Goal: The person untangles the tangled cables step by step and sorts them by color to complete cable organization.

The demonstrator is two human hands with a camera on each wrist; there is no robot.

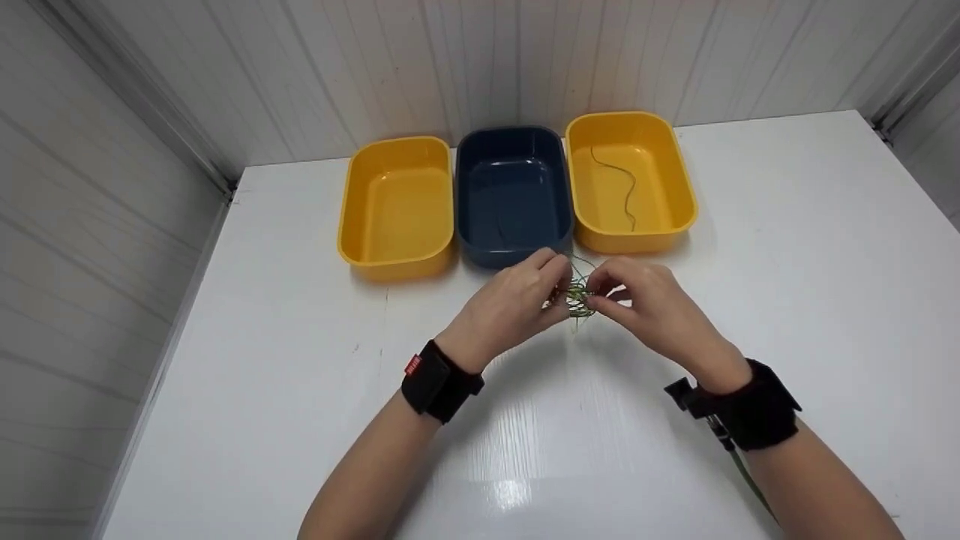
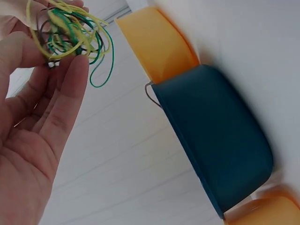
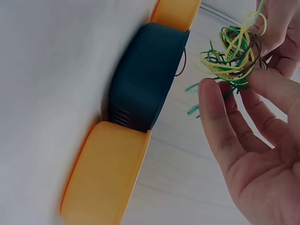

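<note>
While both of my hands work just above the white table (image 1: pixel 247 360), I judge the step in hand to be teasing one strand out of the tangle of green and yellow wires (image 1: pixel 578 297). My left hand (image 1: pixel 517 300) has its thumb and fingertips pinched on the left side of the knot. My right hand (image 1: pixel 651 304) pinches its right side, with the other fingers loosely spread, as the right wrist view shows. The tangle hangs between the two hands, clear of the tabletop and just in front of the dark blue bin (image 1: pixel 511 195).

Next, I think, one loop has to be singled out and drawn free without tightening the rest.

Beyond the hands, the left yellow bin (image 1: pixel 396 206) looks empty. The right yellow bin (image 1: pixel 630 180) holds one dark strand (image 1: pixel 621 187), and another thin strand seems to lie in the blue bin.
</note>
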